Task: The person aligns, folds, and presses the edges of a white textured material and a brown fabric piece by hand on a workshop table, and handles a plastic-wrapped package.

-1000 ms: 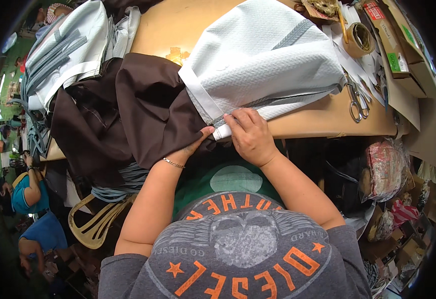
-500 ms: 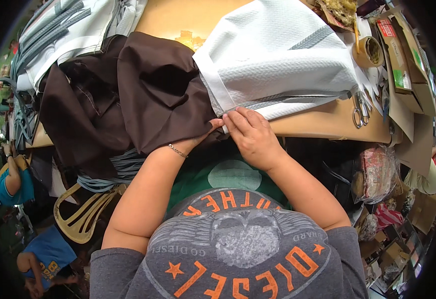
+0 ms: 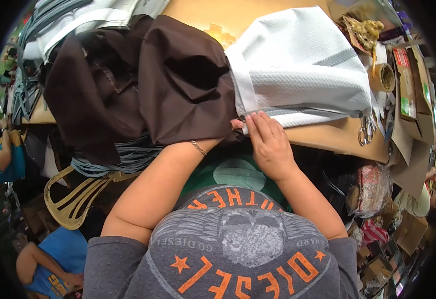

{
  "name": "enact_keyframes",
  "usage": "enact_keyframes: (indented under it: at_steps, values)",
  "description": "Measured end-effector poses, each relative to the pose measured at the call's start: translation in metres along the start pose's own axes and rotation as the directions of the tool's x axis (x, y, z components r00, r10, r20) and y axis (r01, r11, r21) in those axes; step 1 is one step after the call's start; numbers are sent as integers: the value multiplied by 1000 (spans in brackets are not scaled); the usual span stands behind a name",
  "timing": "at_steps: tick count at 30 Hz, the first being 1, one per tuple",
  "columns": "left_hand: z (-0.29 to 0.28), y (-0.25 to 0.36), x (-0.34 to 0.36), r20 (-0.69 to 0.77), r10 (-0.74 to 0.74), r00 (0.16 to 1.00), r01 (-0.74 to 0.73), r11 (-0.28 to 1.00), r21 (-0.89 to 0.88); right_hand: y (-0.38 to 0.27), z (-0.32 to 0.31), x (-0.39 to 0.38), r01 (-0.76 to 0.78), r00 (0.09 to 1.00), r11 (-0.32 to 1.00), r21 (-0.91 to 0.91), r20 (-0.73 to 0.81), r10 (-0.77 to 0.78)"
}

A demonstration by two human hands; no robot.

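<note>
Here's the broad tan work table, running left to right ahead of the person, and heaped over its left side is the big, loose, dark brown smooth cloth, draping past the near edge. To its right, meeting it at the hands, lies the white textured fabric piece, up on the table: its long axis runs from the near left corner to the far right, its wide, bulging side points away from the person, and its smooth white band closes the left end, leaning left as it goes away. Below left, a cream slatted plastic chair; over on the right, a brown cardboard box; under the brown cloth, a thick bundle of blue-grey cords. Now the hands! The right hand has its fingers together, laid on the white corner, thumb out of sight, so whether it pinches, I cannot tell. The left hand meets it, thumb tip at the join, fingers hidden beneath the cloth; its grip I cannot tell either. Smallest, silver metal scissors by the white piece's right end.
</note>
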State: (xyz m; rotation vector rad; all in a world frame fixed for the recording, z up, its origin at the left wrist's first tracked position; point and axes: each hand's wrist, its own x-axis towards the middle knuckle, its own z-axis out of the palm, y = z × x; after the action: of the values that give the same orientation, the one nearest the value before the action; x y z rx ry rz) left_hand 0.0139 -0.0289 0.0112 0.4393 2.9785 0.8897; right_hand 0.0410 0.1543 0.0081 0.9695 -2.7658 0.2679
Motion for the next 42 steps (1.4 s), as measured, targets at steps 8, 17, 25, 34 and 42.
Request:
enact_keyframes:
  at_steps: [8,17,25,34,42]
  values:
    - [-6,16,9,59,-51,997,54,997,-53,28,-4,-7,-93,996,992,-83,-14,92]
    - [-11,22,13,132,-103,986,99,994,40,59,4,-15,-287,940,958,2,-190,282]
    - [-15,33,12,105,-116,988,157,741,-653,89,-35,-23,-134,835,737,663,-325,444]
    - [27,79,25,556,-258,790,574,-7,-819,171,16,11,-447,723,884,139,-525,448]
    - [42,101,50,530,-278,801,597,316,-737,164,20,21,-532,680,815,228,-458,572]
